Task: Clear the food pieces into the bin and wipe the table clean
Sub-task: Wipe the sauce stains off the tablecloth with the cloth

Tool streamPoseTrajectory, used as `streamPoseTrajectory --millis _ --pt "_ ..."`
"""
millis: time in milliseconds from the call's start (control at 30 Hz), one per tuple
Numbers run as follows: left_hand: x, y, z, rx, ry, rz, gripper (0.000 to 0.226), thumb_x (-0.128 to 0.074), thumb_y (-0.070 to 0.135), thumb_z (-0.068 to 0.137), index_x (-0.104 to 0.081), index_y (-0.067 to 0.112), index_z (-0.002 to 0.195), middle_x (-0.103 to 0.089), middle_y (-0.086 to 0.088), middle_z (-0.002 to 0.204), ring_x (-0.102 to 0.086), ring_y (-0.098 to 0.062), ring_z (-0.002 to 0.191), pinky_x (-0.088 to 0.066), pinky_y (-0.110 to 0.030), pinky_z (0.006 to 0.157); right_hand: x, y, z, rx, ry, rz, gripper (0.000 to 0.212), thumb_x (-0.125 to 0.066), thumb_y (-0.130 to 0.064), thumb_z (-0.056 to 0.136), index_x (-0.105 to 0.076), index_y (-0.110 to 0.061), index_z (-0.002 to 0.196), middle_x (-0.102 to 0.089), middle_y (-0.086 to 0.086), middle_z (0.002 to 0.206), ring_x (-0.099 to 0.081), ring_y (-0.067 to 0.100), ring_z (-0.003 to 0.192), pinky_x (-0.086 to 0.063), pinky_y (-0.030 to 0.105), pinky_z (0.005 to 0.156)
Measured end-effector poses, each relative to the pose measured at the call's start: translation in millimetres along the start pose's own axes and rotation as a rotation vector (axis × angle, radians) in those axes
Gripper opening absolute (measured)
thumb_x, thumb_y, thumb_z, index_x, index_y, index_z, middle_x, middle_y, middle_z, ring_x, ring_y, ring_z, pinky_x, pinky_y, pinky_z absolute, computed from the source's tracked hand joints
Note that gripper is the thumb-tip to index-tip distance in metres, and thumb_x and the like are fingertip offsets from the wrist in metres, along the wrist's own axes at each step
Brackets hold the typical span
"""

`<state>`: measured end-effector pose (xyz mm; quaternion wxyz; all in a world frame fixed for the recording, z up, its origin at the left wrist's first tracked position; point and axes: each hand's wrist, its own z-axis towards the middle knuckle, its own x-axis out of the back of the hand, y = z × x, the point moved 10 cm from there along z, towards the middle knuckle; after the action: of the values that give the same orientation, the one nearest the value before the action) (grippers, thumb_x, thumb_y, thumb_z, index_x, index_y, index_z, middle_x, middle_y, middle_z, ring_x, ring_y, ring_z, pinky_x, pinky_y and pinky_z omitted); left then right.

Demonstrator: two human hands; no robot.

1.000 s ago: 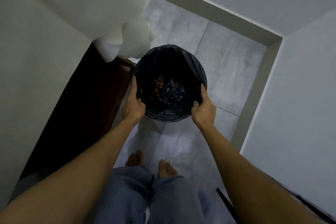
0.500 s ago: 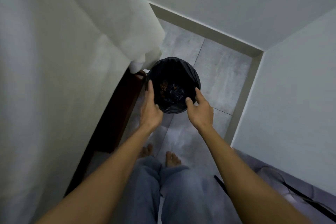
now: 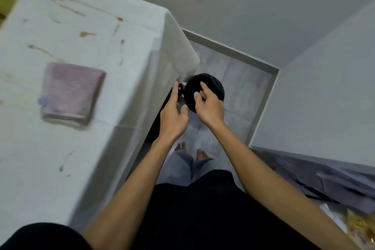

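Bin [image 3: 214, 85], round and lined with a black bag, stands on the grey tiled floor [image 3: 245, 87] just beside the far corner of the table [image 3: 129, 87], close to where two pale walls meet. Its rim shows as a dark ring, and motion blur and the person's fingers hide what lies inside.

Both arms reach forward and down towards it. The left hand [image 3: 172, 119] hangs between the table's edge and the bin, fingers straight and loosely apart, thumb out, holding nothing. The right hand [image 3: 210, 107] is spread in front of the bin's mouth, fingers relaxed and gripping nothing. Whether either hand touches the bin cannot be told.

A white cover drapes the table and falls over its side. Brown stains [image 3: 87, 34] streak and spot it, most of them on the far part. A folded pinkish-purple cloth [image 3: 70, 93] lies flat on the table, well apart from the bin and both hands.

Below the hands, two bare feet [image 3: 180, 146] stand on the tiles under light blue trouser legs [image 3: 180, 168]. To the right, crumpled dark fabric [image 3: 324, 178] lies along the base of the wall, with a yellow packet [image 3: 360, 227] near the bottom corner.
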<state>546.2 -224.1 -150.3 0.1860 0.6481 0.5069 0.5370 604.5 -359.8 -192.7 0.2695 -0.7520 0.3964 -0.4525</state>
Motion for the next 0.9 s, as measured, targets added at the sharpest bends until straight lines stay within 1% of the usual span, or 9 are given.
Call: streamPoseTrajectory --millis 67,233,333,433,567,667,733,800,900 --pt "28.3 6.6 -16.8 0.036 0.078 -0.045 0.07 -0.049 0.014 0.101 -0.015 0.036 0.159 -0.039 0.0 0.158 -0.047 -0.014 0.138 -0.04 -0.027 0.11 -4.1 -27.0 -16.0 0.045 -0.051 -0.016 0.052 -0.048 -0.043 0.099 -0.04 -0.031 0.15 -0.06 0.0 0.139 -0.053 0.017 0.131 -0.042 0.04 0.11" --pt "108.8 -3.6 -61.1 0.154 0.399 -0.172 0.068 -0.047 0.007 0.098 -0.024 0.029 0.158 -0.053 -0.006 0.147 -0.054 -0.011 0.13 -0.034 -0.004 0.093 -21.7 -97.8 -47.4 0.203 -0.183 -0.138 0.05 -0.045 -0.041 0.101 -0.042 -0.028 0.149 -0.063 0.002 0.134 -0.053 0.027 0.127 -0.042 0.041 0.106" --pt "151.3 -22.7 -80.2 0.234 0.544 -0.244 0.064 -0.045 0.007 0.098 -0.029 0.028 0.157 -0.055 -0.005 0.145 -0.055 -0.011 0.129 -0.035 -0.012 0.1 -49.4 -138.8 -64.8 0.332 -0.265 -0.209 0.051 -0.044 -0.039 0.1 -0.042 -0.025 0.149 -0.064 0.005 0.13 -0.057 0.027 0.124 -0.043 0.045 0.106" --pt "185.7 -36.7 -96.2 0.269 0.638 -0.246 0.064 -0.045 0.006 0.098 -0.03 0.026 0.156 -0.056 -0.002 0.145 -0.055 -0.011 0.13 -0.036 -0.017 0.104 -86.3 -170.7 -81.4 0.418 -0.354 -0.25 0.051 -0.044 -0.038 0.1 -0.042 -0.025 0.149 -0.063 0.007 0.133 -0.058 0.025 0.124 -0.044 0.039 0.106" --pt "231.4 -65.1 -116.1 0.316 0.763 -0.275 0.06 -0.046 0.006 0.097 -0.038 0.026 0.153 -0.06 -0.001 0.14 -0.056 -0.013 0.128 -0.042 -0.023 0.104 -141.0 -196.1 -98.9 0.427 -0.483 -0.281 0.05 -0.046 -0.036 0.101 -0.044 -0.017 0.147 -0.058 0.01 0.14 -0.054 0.019 0.13 -0.038 0.027 0.104" --pt "260.6 -83.9 -119.9 0.345 0.814 -0.286 0.052 -0.049 0.009 0.097 -0.047 0.021 0.148 -0.061 -0.001 0.139 -0.058 -0.015 0.125 -0.041 -0.021 0.1 -163.7 -204.8 -100.6 0.398 -0.482 -0.314 0.053 -0.046 -0.036 0.102 -0.042 -0.01 0.147 -0.058 0.013 0.138 -0.051 0.023 0.131 -0.037 0.031 0.105" --pt "282.4 -97.4 -118.4 0.345 0.836 -0.298 0.047 -0.05 0.008 0.095 -0.053 0.017 0.142 -0.062 -0.001 0.136 -0.059 -0.016 0.124 -0.04 -0.02 0.098 -175.5 -206.9 -100.4 0.343 -0.472 -0.331 0.053 -0.044 -0.036 0.103 -0.042 -0.003 0.145 -0.057 0.015 0.137 -0.051 0.028 0.13 -0.04 0.033 0.1" --pt "304.3 -107.4 -112.0 0.34 0.846 -0.277 0.044 -0.049 0.007 0.095 -0.055 0.014 0.138 -0.063 -0.002 0.134 -0.058 -0.017 0.125 -0.04 -0.022 0.1 -184.5 -207.9 -98.7 0.287 -0.452 -0.338 0.048 -0.044 -0.037 0.103 -0.049 0.001 0.131 -0.06 0.014 0.122 -0.055 0.028 0.112 -0.04 0.03 0.084" --pt "332.3 -119.2 -87.6 0.338 0.802 -0.21 0.043 -0.049 0.007 0.096 -0.053 0.012 0.139 -0.059 -0.005 0.139 -0.054 -0.02 0.129 -0.04 -0.027 0.105 -198.2 -209.5 -93.8 0.207 -0.41 -0.294 0.035 -0.045 -0.037 0.102 -0.053 -0.003 0.102 -0.056 0.007 0.091 -0.051 0.023 0.086 -0.041 0.031 0.071"
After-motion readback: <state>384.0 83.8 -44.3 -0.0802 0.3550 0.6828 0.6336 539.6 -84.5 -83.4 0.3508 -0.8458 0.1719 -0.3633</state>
